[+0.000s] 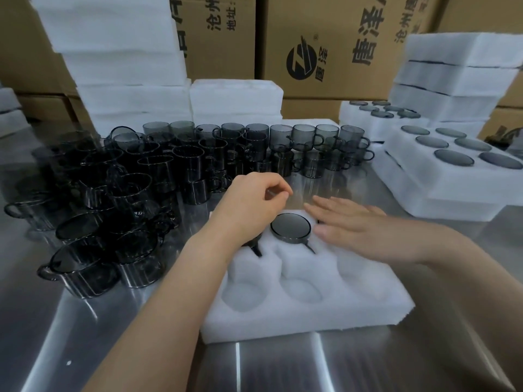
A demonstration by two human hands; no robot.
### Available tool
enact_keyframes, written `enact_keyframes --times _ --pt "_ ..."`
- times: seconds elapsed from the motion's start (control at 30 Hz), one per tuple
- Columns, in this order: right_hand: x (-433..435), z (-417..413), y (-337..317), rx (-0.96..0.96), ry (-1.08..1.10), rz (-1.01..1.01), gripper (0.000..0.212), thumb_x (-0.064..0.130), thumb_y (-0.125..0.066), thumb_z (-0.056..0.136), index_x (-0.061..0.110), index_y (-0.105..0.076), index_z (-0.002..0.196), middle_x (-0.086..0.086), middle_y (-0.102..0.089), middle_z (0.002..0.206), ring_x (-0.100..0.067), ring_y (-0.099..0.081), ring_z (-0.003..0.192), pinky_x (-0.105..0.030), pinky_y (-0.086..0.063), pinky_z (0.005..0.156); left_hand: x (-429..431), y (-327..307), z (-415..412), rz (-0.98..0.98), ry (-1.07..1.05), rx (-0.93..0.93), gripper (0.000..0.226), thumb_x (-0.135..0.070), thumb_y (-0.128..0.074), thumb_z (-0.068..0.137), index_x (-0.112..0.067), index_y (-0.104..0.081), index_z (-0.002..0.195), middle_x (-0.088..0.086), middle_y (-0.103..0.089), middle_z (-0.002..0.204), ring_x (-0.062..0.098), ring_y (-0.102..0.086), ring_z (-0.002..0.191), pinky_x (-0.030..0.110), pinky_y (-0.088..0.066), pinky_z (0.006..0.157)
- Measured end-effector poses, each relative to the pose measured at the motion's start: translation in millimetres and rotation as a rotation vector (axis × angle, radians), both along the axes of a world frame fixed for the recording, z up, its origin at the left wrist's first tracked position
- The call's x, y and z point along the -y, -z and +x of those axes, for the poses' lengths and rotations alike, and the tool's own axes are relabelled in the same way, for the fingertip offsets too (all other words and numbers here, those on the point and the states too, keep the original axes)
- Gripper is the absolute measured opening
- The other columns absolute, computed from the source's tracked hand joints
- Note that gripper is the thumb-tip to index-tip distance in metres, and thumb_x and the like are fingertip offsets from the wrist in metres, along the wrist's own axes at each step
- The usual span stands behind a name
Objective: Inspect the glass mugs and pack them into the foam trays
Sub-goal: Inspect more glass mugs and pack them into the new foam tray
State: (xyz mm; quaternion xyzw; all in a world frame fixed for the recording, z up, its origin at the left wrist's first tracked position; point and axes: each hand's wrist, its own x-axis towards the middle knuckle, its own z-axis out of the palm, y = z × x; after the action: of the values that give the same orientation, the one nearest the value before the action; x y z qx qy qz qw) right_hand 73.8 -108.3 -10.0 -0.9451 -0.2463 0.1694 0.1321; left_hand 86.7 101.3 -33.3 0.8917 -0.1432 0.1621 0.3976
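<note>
A white foam tray (311,315) with several round pockets lies in front of me on the steel table. A dark smoked-glass mug (290,227) sits upside down in the middle pocket of the far row, its handle pointing toward me. Another mug (254,247) sits in the far left pocket, mostly hidden under my left wrist. My left hand (249,199) hovers above the tray's far left corner with loosely curled fingers, holding nothing. My right hand (353,222) lies flat, fingers straight, over the far right pocket and hides what is in it. The near pockets hold nothing.
Many loose dark glass mugs (169,165) crowd the table's left and back. Filled foam trays (452,176) are stacked at the right, with taller closed foam stacks (452,75) behind. Bare foam trays (121,66) pile up at the back left, before cardboard boxes (325,38).
</note>
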Motion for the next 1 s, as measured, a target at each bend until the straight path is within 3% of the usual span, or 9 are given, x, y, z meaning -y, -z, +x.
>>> enact_keyframes --times 0.1,0.13,0.2,0.27,0.4,0.57,0.63,0.77,1.0 --pt "0 34 -1 0.227 0.165 0.333 0.051 0.059 -0.035 0.094 0.033 -0.058 0.132 0.015 -0.055 0.138 -0.007 -0.047 0.129 -0.032 -0.033 0.111 0 0 -1 0.019 -0.042 -0.029 0.016 -0.019 -0.061 0.090 -0.027 -0.074 0.087 -0.020 -0.066 0.075 0.004 -0.064 0.081 0.027 -0.052 0.081" --pt "-2 51 1 0.308 0.236 0.402 0.036 0.042 -0.041 0.100 0.030 -0.062 0.127 0.008 -0.063 0.128 -0.012 -0.056 0.119 -0.033 -0.039 0.107 1 0 0 0.029 -0.051 -0.054 0.016 -0.020 -0.060 0.091 -0.029 -0.073 0.086 -0.017 -0.068 0.078 0.007 -0.065 0.083 0.032 -0.054 0.083" --pt "-9 86 2 0.360 0.360 0.441 0.034 0.023 -0.048 0.097 0.028 -0.060 0.128 0.000 -0.069 0.115 -0.018 -0.062 0.099 -0.034 -0.046 0.098 1 0 -1 0.050 -0.053 -0.098 0.018 -0.023 -0.059 0.091 -0.033 -0.071 0.082 -0.014 -0.070 0.080 0.010 -0.065 0.086 0.038 -0.054 0.084" --pt "-18 116 1 0.363 0.430 0.425 0.044 0.017 -0.048 0.092 0.025 -0.053 0.135 -0.006 -0.070 0.109 -0.021 -0.062 0.086 -0.030 -0.048 0.088 1 0 -1 0.064 -0.052 -0.121 0.020 -0.024 -0.059 0.091 -0.035 -0.070 0.079 -0.013 -0.069 0.078 0.011 -0.064 0.086 0.039 -0.054 0.084" --pt "-33 160 -8 0.447 0.455 0.348 0.055 0.013 -0.043 0.091 0.024 -0.044 0.145 -0.011 -0.054 0.139 -0.033 -0.057 0.115 -0.036 -0.047 0.094 0 2 0 0.062 -0.050 -0.126 0.018 -0.024 -0.059 0.091 -0.034 -0.070 0.080 -0.013 -0.068 0.078 0.013 -0.062 0.089 0.039 -0.054 0.084" --pt "-41 198 -15 0.486 0.447 0.122 0.050 0.016 -0.040 0.098 0.023 -0.040 0.147 -0.011 -0.043 0.149 -0.035 -0.051 0.122 -0.043 -0.048 0.095 0 5 2 0.062 -0.043 -0.116 0.016 -0.024 -0.059 0.091 -0.030 -0.071 0.082 -0.013 -0.069 0.078 0.012 -0.062 0.085 0.039 -0.054 0.083" --pt "-43 206 -15 0.531 0.453 0.062 0.041 0.018 -0.041 0.100 0.023 -0.050 0.140 -0.011 -0.049 0.143 -0.035 -0.050 0.123 -0.043 -0.048 0.095 -1 6 2 0.063 -0.037 -0.114 0.016 -0.023 -0.059 0.091 -0.030 -0.071 0.083 -0.012 -0.069 0.078 0.011 -0.063 0.082 0.038 -0.054 0.081" --pt "-46 209 -12 0.677 0.468 0.042 0.023 0.014 -0.047 0.098 0.017 -0.063 0.114 -0.014 -0.064 0.118 -0.037 -0.056 0.106 -0.039 -0.045 0.076 -1 6 2 0.074 -0.039 -0.113 0.016 -0.024 -0.059 0.091 -0.029 -0.072 0.084 -0.014 -0.068 0.077 0.011 -0.063 0.079 0.037 -0.054 0.080" --pt "-46 192 -17 0.685 0.459 0.137 0.014 0.017 -0.055 0.094 0.016 -0.067 0.102 -0.013 -0.067 0.110 -0.035 -0.058 0.105 -0.039 -0.047 0.078 -1 5 0 0.064 -0.043 -0.125 0.017 -0.024 -0.058 0.091 -0.031 -0.071 0.084 -0.015 -0.068 0.079 0.009 -0.063 0.082 0.037 -0.054 0.082"
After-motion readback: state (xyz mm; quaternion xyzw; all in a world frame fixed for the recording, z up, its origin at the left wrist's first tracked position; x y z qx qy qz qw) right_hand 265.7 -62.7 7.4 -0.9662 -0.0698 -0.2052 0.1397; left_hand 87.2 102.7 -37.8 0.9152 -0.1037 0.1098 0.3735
